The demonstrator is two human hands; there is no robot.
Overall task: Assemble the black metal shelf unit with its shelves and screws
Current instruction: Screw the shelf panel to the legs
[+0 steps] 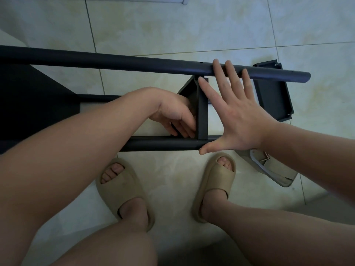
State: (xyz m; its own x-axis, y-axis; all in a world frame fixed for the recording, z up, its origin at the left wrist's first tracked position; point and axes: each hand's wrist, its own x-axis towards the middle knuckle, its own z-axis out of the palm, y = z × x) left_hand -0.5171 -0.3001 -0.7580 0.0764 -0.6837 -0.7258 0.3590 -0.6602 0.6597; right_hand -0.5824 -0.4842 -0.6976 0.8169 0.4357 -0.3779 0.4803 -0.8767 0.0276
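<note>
Seemingly midway: seating shelf (202, 112) between poles (115, 61), gripping its edge with left hand (172, 114), bracing with flat, empty right hand (238, 114); leaving second shelf (272, 95) loose on floor (172, 25).

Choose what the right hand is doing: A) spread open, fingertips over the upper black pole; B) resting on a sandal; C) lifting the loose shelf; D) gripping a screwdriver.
A: the right hand is spread flat with straight fingers lying across the upper black pole, holding nothing.
</note>
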